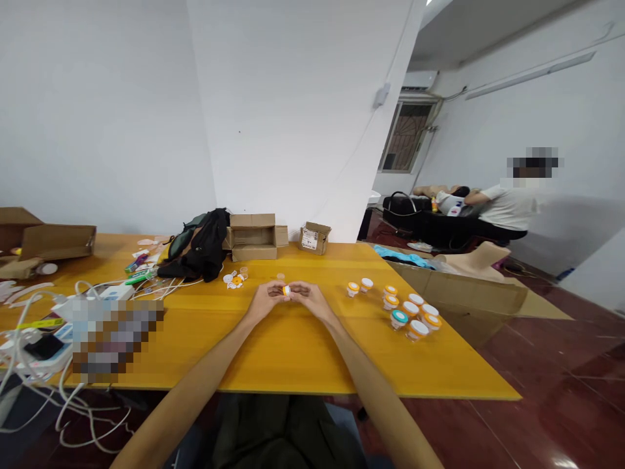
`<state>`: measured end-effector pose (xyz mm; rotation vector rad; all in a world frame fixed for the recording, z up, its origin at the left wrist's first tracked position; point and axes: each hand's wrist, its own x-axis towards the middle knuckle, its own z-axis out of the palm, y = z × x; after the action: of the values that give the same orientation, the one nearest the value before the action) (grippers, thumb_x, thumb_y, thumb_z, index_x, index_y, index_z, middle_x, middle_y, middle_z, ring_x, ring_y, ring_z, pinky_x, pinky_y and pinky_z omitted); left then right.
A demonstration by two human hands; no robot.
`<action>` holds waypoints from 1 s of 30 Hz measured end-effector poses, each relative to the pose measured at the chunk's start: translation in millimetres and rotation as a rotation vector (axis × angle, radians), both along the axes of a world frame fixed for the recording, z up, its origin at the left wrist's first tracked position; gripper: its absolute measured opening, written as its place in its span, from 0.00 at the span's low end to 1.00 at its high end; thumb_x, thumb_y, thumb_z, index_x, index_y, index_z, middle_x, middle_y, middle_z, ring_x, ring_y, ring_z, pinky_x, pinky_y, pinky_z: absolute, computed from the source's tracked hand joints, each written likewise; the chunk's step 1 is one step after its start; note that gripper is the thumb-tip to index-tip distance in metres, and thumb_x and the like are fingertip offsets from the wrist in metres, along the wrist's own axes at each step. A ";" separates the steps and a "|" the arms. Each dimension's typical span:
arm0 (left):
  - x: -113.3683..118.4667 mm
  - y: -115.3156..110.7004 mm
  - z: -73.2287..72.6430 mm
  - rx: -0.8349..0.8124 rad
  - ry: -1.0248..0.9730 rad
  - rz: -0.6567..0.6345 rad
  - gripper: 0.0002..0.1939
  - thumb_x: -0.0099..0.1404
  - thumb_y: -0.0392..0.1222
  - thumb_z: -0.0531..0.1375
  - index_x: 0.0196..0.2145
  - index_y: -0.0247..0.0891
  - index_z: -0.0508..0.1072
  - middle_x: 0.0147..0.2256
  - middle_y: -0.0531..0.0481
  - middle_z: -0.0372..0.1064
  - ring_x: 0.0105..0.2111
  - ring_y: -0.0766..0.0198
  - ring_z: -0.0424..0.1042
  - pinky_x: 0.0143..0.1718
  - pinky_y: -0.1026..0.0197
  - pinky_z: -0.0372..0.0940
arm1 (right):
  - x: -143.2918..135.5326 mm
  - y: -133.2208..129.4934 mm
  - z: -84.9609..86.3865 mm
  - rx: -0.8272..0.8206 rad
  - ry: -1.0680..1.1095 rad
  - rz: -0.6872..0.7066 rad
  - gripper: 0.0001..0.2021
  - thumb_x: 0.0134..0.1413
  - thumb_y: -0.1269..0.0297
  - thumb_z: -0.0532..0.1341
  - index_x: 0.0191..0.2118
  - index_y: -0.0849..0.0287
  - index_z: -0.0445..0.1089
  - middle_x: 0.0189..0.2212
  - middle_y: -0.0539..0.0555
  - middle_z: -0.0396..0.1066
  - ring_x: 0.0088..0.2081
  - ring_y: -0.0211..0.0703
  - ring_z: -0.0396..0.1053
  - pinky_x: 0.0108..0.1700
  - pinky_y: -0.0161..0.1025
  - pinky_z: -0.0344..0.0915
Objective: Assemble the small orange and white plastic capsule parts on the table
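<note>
My left hand (267, 297) and my right hand (307, 296) meet over the middle of the table, their fingers curled towards each other. Between the fingertips they hold a small orange-and-white lid (286, 291), partly covered by the fingers. Just behind my hands stands a small clear cup (280, 277). A loose group of white and orange lids and rings (237, 281) lies to the left, with another clear cup (244, 271) beside it. Over to the right are several clear jars with orange-and-white lids (417, 330), and one has a teal lid (399, 316).
An open cardboard box (254, 251), a smaller box (315, 239) and a dark backpack (200, 251) line the table's back. White cables and power strips (63, 339) crowd the left. Beyond the right edge stands a large carton (439, 299); a person (510, 208) sits farther off.
</note>
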<state>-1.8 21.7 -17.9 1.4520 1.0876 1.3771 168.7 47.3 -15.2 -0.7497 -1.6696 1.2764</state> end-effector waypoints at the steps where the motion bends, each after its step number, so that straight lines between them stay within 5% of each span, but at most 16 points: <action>1: 0.1 -0.3 0.3 0.008 0.004 -0.002 0.17 0.42 0.38 0.72 0.33 0.36 0.78 0.32 0.48 0.78 0.33 0.59 0.76 0.41 0.57 0.71 | -0.1 0.4 -0.4 0.001 0.002 0.006 0.18 0.38 0.50 0.70 0.34 0.56 0.76 0.33 0.54 0.78 0.37 0.47 0.75 0.42 0.44 0.72; 11: -0.6 -5.3 1.4 0.154 0.152 0.011 0.13 0.49 0.39 0.69 0.35 0.37 0.79 0.32 0.48 0.77 0.31 0.61 0.75 0.38 0.58 0.72 | 0.3 4.0 -3.4 -0.010 -0.009 0.029 0.18 0.36 0.50 0.71 0.33 0.57 0.77 0.34 0.55 0.79 0.39 0.50 0.76 0.48 0.49 0.69; 23: -0.1 -13.1 3.4 0.244 0.331 0.029 0.12 0.53 0.37 0.67 0.38 0.39 0.78 0.36 0.48 0.75 0.34 0.62 0.74 0.41 0.58 0.72 | -1.5 0.0 -6.0 -0.104 -0.012 0.005 0.20 0.33 0.49 0.71 0.30 0.60 0.76 0.29 0.53 0.78 0.31 0.45 0.75 0.37 0.44 0.73; 30: -0.4 -3.2 -3.5 0.103 0.262 -0.003 0.14 0.50 0.33 0.66 0.37 0.36 0.77 0.36 0.47 0.76 0.33 0.61 0.76 0.40 0.57 0.72 | -1.8 0.3 -4.9 0.017 -0.198 -0.064 0.14 0.48 0.53 0.65 0.33 0.59 0.76 0.25 0.52 0.76 0.28 0.43 0.73 0.32 0.40 0.70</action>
<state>-2.1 18.5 -21.4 1.7450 1.1904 1.2815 166.9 47.6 -20.1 -0.9369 -1.7964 1.1732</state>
